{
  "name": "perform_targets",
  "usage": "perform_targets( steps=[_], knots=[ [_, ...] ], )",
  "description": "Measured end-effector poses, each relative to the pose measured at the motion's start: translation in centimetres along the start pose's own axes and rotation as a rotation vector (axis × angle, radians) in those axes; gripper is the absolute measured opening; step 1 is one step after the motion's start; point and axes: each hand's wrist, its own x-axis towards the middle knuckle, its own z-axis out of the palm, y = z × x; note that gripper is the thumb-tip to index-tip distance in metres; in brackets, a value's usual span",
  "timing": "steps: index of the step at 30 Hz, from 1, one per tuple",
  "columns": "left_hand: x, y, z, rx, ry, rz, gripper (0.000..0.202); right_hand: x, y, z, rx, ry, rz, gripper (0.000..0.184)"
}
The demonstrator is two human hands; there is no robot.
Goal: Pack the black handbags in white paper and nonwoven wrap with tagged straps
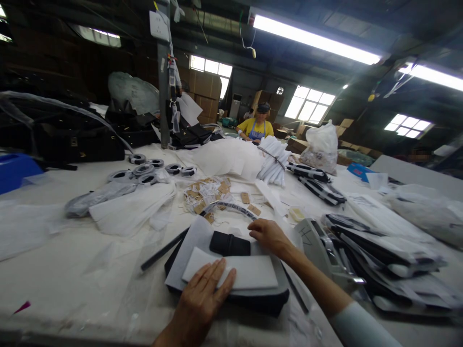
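Observation:
In front of me a black bag lies flat on the table, with a sheet of white paper over it. On the sheet rest a folded white foam pad and a small black strapped piece. My left hand is open, its fingers lying flat on the pad's left part. Beside the bag's wrapped handle, at its right end, is my right hand. Its fingers are bent together near the paper's edge; what they pinch, if anything, is hidden.
Paper tags with strings lie beyond the bag. Wrapped strap rolls sit at left. A grey metal device and stacked black bags stand right. Farther back are white paper sheets and a person in yellow.

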Motion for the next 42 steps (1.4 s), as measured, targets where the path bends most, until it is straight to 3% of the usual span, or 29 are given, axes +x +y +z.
perform_targets(
  steps=[3,6,11,15,19,24,29,31,33,34,36,40,42],
  knots=[
    [-0.3,0.1,0.8,0.023,0.009,0.016,0.050,3.4,-0.3,1.8,-0.136,-0.139,-0.038,0.037],
    [-0.6,0.1,1.7,0.029,0.110,0.021,0.048,5.2,-0.5,3.0,-0.190,-0.174,-0.043,0.033],
    [-0.8,0.2,2.6,0.041,0.144,0.016,0.044,6.2,-0.9,3.8,-0.205,-0.161,-0.002,0.022],
    [-0.8,0.4,2.8,0.035,0.156,0.009,0.045,6.1,-1.0,3.8,-0.077,-0.071,0.073,0.020],
    [-0.9,0.5,3.0,0.013,0.163,-0.007,0.046,6.2,-0.9,3.9,0.242,0.078,0.176,0.020],
    [-0.8,0.5,2.5,0.017,0.140,-0.006,0.046,6.8,-1.5,3.9,0.831,0.183,0.264,0.023],
    [-0.6,0.2,1.4,0.032,0.025,0.014,0.046,6.5,-2.8,1.9,1.316,0.350,0.172,0.032],
    [-0.5,0.2,1.2,0.034,0.022,0.013,0.046,5.6,-3.5,0.4,1.465,0.417,0.116,0.030],
    [-0.5,0.1,1.3,0.039,0.030,0.021,0.046,3.7,-4.1,-1.3,1.605,0.405,0.025,0.023],
    [-0.4,0.1,1.3,0.044,0.041,0.024,0.046,2.3,-4.4,-2.2,1.661,0.346,-0.033,0.020],
    [-0.4,0.1,1.5,0.049,0.064,0.027,0.047,-1.1,-5.1,-3.8,1.649,0.106,-0.155,0.021],
    [-0.1,0.2,1.6,0.018,0.132,-0.006,0.045,-9.2,-5.8,-5.2,1.328,-0.653,-0.455,0.042],
    [0.1,0.3,1.4,0.005,0.132,-0.016,0.045,-12.5,-5.4,-5.2,1.256,-0.844,-0.609,0.060]
  ],
)
